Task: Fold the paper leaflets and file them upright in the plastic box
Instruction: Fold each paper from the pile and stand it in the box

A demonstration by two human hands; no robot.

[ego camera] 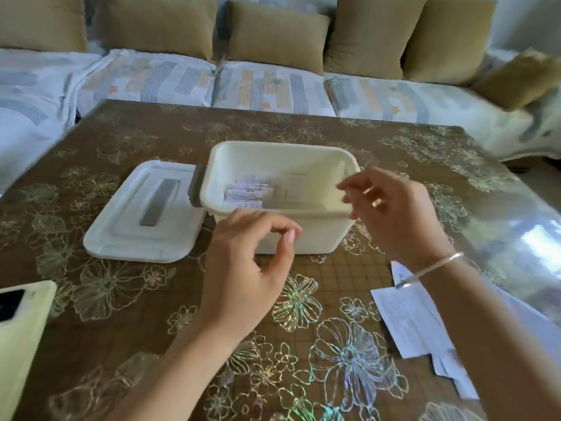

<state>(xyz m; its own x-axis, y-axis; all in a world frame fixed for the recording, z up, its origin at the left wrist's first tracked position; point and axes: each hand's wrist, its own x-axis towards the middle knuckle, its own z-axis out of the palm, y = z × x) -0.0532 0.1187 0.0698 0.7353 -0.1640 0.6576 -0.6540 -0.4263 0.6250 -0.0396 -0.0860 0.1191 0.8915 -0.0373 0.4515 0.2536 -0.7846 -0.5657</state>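
The plastic box point(303, 235) sits open, folded leaflets point(246, 194) lined up inside toward its 9 o'clock wall. The left hand point(249, 259) hovers at the box's 6 o'clock, fingers loosely curled, empty. The right hand point(394, 214) hangs over its 3 o'clock rim, fingers relaxed, holding nothing. At 4 o'clock lie flat leaflets point(406, 320), at 9 the lid point(127, 232)

A brown table point(121, 299) printed with shiny outlined flowers stands before a sofa point(273, 89) in pale striped covers, with tan cushions point(276, 34) propped along its back, and a pale yellow phone point(24, 344) lies at the table's near left edge
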